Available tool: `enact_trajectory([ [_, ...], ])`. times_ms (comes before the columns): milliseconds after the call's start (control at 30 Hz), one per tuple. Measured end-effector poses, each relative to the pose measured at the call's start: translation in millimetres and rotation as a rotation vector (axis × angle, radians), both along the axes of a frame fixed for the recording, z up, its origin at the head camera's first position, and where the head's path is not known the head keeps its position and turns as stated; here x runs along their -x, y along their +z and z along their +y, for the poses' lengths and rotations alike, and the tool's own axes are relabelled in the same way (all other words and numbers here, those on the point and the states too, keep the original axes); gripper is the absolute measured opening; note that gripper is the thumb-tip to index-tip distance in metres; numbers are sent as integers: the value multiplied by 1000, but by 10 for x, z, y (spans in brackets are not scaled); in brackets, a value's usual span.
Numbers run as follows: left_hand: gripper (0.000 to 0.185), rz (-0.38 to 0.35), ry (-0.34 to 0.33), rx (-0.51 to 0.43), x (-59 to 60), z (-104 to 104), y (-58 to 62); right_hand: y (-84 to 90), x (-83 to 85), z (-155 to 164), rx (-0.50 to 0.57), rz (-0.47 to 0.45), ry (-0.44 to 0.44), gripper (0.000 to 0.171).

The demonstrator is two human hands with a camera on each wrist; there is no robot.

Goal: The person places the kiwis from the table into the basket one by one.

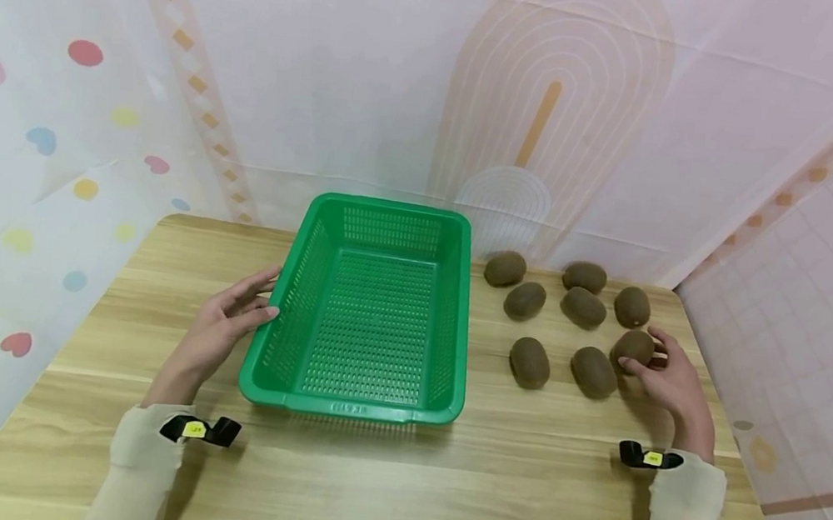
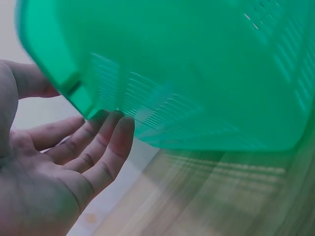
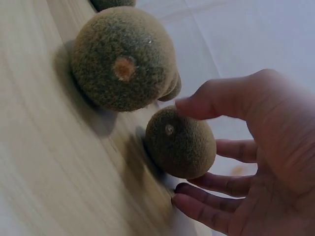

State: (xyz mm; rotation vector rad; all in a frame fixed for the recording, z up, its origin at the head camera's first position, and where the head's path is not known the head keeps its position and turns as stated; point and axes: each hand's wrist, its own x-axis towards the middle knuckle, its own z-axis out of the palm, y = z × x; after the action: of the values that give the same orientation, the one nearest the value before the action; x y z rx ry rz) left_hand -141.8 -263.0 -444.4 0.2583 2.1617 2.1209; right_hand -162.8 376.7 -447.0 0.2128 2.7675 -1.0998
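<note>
A green plastic basket (image 1: 360, 411) with slotted walls stands on the wooden table, with nothing inside. My left hand (image 1: 226, 321) holds its left rim: the thumb lies at the edge, and the other fingers (image 2: 106, 162) reach under the rim against the outer wall. Over on the right, my right hand (image 1: 671, 383) grips a brown kiwi (image 1: 634, 350) between thumb and fingers. In the right wrist view the thumb sits on top of this kiwi (image 3: 179, 142) and the fingers curl round its far side. Another kiwi (image 1: 594, 372) lies close to its left.
Several more kiwis lie right of the basket, among them one at the back (image 1: 505, 269) and one nearer the front (image 1: 529, 363). A patterned cloth wall (image 1: 373, 80) rises behind the table (image 1: 394, 492), and others flank it on both sides.
</note>
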Motion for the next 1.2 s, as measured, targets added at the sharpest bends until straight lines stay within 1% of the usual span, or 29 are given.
enact_trajectory([
  [167, 64, -78, -43, -119, 4, -39, 7, -28, -12, 8, 4, 5, -20, 84],
  [233, 65, -97, -45, -121, 1, -47, 17, -41, -14, 6, 14, 8, -33, 83],
  [433, 64, -138, -16, -159, -18, -45, 42, -82, -13, -9, 38, 28, -65, 81],
  [767, 63, -143, -31, -224, 19, 3, 23, -74, -28, -8, 16, 54, -99, 79],
  [1000, 64, -135, -35, -275, 17, -6, 30, -53, -20, -30, 17, 76, -109, 79],
  [1200, 65, -138, -34, -279, 7, -6, 42, -27, -20, -45, 24, 114, -134, 78],
])
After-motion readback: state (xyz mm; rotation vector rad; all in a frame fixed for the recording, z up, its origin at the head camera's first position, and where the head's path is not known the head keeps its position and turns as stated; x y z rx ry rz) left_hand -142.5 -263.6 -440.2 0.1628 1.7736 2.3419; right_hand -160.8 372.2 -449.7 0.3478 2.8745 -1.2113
